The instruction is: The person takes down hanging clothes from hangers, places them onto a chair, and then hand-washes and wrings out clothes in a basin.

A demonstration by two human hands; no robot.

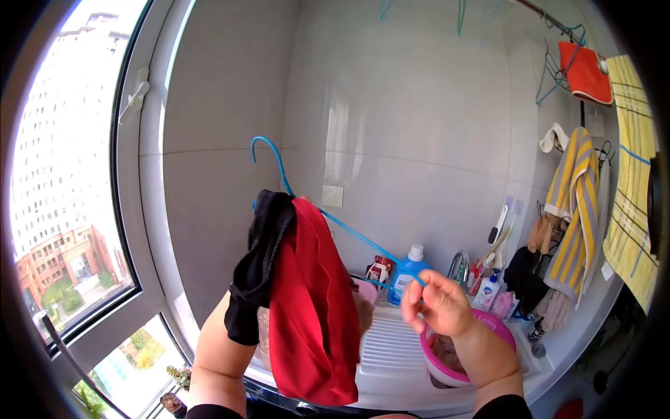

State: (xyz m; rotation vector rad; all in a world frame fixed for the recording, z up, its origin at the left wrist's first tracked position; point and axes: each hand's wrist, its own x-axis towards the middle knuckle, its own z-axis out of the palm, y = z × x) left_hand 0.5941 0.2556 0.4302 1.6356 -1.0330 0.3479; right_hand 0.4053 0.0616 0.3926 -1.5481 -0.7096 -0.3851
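Left arm (218,359): lower left, fingers hidden (their state, I cannot tell)
Red cloth (314,307), black cloth (259,251): on the blue hanger (359,236), centre
Right hand (441,304): fingers clamped on hanger's right corner
Blue bottle (410,274): beyond

Blue hanger (357,237) held upright, red cloth (310,307) and black cloth (255,269) draped
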